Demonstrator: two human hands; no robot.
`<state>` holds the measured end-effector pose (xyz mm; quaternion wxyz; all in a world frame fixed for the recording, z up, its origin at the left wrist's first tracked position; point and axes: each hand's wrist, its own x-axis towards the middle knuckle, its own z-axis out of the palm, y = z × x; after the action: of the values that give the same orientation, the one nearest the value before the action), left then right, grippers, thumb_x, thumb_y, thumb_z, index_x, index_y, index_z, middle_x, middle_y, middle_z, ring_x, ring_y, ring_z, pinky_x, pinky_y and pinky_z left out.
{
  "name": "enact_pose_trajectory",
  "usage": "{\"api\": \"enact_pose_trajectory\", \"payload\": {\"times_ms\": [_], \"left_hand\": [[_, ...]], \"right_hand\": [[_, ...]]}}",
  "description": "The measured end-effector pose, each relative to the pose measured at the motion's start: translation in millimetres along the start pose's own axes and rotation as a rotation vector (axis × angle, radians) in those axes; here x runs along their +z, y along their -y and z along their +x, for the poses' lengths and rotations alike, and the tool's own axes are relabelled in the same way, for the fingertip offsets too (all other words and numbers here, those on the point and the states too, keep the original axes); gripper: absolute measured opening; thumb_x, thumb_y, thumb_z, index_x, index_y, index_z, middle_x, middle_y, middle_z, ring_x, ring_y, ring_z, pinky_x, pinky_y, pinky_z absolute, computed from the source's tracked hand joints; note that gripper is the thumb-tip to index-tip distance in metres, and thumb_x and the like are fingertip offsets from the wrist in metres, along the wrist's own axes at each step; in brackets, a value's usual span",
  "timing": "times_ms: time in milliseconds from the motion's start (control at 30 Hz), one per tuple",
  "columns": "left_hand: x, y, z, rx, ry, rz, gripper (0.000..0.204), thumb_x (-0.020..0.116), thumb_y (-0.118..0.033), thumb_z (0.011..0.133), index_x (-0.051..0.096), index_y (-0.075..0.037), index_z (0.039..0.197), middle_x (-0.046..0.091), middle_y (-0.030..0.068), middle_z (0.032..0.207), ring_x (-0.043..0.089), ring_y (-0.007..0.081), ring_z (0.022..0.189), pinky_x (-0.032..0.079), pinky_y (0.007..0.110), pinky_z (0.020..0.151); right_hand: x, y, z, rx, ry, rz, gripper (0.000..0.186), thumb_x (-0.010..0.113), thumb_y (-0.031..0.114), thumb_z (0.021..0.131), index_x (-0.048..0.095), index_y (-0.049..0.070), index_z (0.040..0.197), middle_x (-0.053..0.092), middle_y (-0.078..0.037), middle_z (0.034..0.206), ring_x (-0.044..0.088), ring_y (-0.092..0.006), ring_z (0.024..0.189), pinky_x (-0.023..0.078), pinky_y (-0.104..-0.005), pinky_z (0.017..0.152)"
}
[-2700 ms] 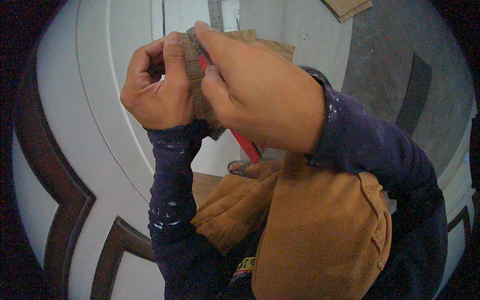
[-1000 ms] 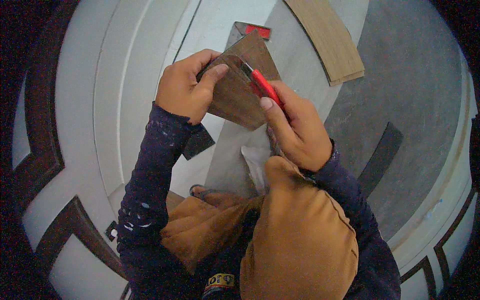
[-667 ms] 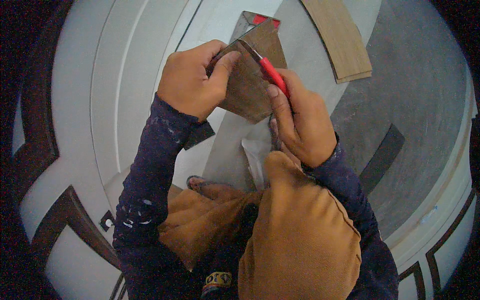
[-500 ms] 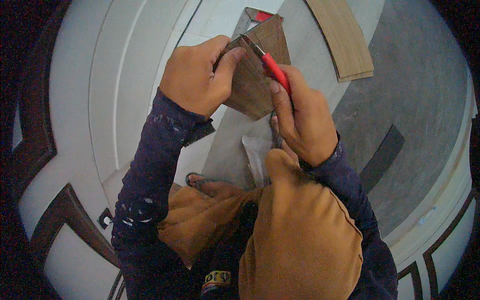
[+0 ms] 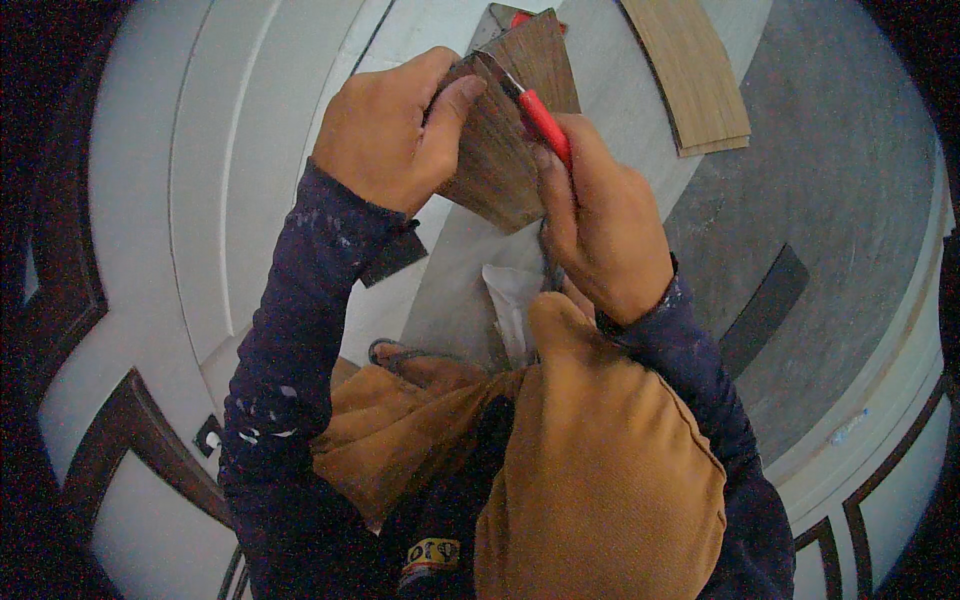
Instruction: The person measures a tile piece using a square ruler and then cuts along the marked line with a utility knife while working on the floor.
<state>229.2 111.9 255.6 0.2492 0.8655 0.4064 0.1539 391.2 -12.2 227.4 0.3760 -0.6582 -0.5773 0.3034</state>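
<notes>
My left hand (image 5: 385,135) is closed on the upper left edge of a brown wood-look floor plank piece (image 5: 490,175), thumb pressed on its face. The piece is held up and tilted, with a crease or cut line across its upper part. In my right hand (image 5: 615,235) is a red-handled utility knife (image 5: 545,125), gripped between thumb and fingers. Its blade points up and left and lies against the plank near my left thumb. How deep the blade sits cannot be made out. The right fingertips are partly hidden behind the plank.
Light wood-look planks (image 5: 700,90) lie stacked at the far right. A dark strip (image 5: 765,310) rests on the grey floor (image 5: 840,170). Behind the plank piece shows a red and metal square (image 5: 492,25). Near my left wrist is a dark offcut (image 5: 397,260); a white wrapper (image 5: 514,300) lies by my foot.
Both hands, with the plank piece and the knife, have shifted slightly up and away. The blade stays at the plank's upper edge, and both grips are the same.
</notes>
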Motion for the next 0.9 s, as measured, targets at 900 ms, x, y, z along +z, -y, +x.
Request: {"api": "enact_pose_trajectory", "payload": {"times_ms": [900], "left_hand": [[71.1, 36.6, 85.1, -0.182, 0.181, 0.383, 0.037, 0.049, -0.047, 0.097, 0.066, -0.017, 0.112, 0.074, 0.0117, 0.101, 0.069, 0.0350, 0.101, 0.039, 0.058, 0.092]], "right_hand": [[15.3, -57.0, 53.6, 0.090, -0.072, -0.089, 0.015, 0.051, 0.017, 0.100, 0.049, 0.003, 0.103, 0.061, -0.029, 0.082, 0.059, -0.0511, 0.079, 0.045, -0.0576, 0.067]]}}
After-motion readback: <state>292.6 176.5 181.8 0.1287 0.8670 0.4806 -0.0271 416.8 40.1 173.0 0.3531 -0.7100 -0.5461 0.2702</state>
